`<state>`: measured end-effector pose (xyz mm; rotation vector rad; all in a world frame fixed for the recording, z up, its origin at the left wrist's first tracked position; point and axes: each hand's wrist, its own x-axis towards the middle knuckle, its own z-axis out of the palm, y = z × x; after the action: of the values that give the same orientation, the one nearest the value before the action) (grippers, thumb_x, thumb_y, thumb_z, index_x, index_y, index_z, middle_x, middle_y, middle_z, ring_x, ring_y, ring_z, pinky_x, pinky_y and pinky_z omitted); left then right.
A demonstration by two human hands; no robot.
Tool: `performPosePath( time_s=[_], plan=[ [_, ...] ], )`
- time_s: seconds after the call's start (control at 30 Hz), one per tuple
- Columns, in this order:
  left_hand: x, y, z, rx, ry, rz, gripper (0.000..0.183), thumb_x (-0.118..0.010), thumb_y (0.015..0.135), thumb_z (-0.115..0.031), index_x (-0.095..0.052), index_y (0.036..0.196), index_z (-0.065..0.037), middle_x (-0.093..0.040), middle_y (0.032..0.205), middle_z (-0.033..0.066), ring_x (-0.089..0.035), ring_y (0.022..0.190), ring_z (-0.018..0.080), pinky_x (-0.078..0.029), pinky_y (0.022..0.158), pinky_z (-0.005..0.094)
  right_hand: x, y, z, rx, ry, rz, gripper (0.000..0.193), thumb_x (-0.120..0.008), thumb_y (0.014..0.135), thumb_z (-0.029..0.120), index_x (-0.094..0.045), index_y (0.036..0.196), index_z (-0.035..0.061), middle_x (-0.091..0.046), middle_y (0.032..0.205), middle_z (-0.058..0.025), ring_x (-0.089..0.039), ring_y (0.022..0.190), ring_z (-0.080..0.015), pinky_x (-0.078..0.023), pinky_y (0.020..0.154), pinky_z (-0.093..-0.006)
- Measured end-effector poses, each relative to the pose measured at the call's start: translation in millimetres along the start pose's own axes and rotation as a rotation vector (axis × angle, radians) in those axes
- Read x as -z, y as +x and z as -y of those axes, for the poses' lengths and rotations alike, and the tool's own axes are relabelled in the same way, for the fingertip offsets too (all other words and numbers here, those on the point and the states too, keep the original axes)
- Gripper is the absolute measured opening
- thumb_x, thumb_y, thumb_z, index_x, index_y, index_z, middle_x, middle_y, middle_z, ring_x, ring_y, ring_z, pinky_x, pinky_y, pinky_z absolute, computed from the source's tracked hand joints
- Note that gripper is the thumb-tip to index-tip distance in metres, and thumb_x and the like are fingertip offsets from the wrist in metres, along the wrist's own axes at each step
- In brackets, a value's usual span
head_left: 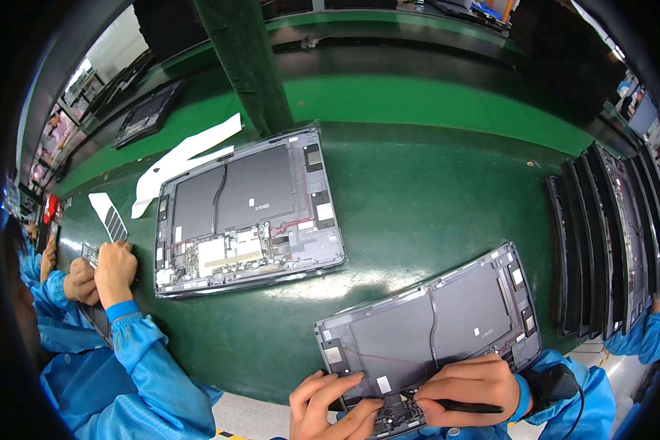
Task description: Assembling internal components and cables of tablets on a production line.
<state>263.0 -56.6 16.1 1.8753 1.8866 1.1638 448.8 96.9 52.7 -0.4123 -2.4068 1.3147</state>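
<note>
An open tablet-like device (418, 326) with its inside exposed lies tilted on the green table, right in front of me. My left hand (326, 407) rests over its near left edge, fingers apart, with the fingertips at the dark circuit parts (396, 412). Closed around a slim black tool (471, 406), my right hand (466, 385) bends over the same parts from the right. The tool's working tip is hidden by my fingers, so its exact kind cannot be told. A dark cable (433, 330) runs down the middle of the device.
A second opened device (249, 213) lies beyond, to the left, beside white sheet pieces (176, 165). On the left, a co-worker's hands (114, 271) handle a white strip (110, 216). Several dark panels (601, 242) stand upright at the right. A green post (246, 66) rises behind.
</note>
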Motion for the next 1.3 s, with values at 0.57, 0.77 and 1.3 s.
performPosePath(
  time_s=[0.57, 0.77, 1.3],
  plan=[
    [-2.2, -3.9, -1.7, 0.038, 0.016, -0.010, 0.026, -0.078, 0.068, -0.006, -0.075, 0.094, -0.007, -0.061, 0.124, 0.0166, -0.052, 0.114, 0.0364, -0.042, 0.100, 0.0458, 6.8, -2.7, 1.1, -0.014, -0.102, -0.001, 0.013, -0.078, 0.078, 0.005, -0.071, 0.086, -0.0021, -0.068, 0.074, -0.0110, -0.067, 0.060, -0.0234, -0.055, 0.056, -0.0299],
    [1.5, -8.1, 1.4, 0.010, 0.033, 0.007, 0.027, -0.079, 0.068, -0.005, -0.075, 0.095, -0.007, -0.061, 0.121, 0.0176, -0.054, 0.116, 0.0390, -0.046, 0.098, 0.0470, 1.1, -5.9, 2.3, 0.013, -0.170, -0.023, 0.013, -0.077, 0.077, 0.006, -0.070, 0.086, -0.0015, -0.066, 0.070, -0.0091, -0.065, 0.056, -0.0230, -0.054, 0.052, -0.0297],
    [13.8, -11.4, 26.0, -0.130, 0.024, -0.058, 0.022, -0.078, 0.070, -0.008, -0.075, 0.092, -0.008, -0.063, 0.115, 0.0192, -0.061, 0.110, 0.0423, -0.053, 0.090, 0.0481, -14.5, 17.4, 3.1, 0.024, 0.114, 0.003, 0.012, -0.078, 0.079, 0.004, -0.074, 0.090, -0.0004, -0.072, 0.079, -0.0106, -0.071, 0.063, -0.0210, -0.057, 0.057, -0.0286]
  ],
)
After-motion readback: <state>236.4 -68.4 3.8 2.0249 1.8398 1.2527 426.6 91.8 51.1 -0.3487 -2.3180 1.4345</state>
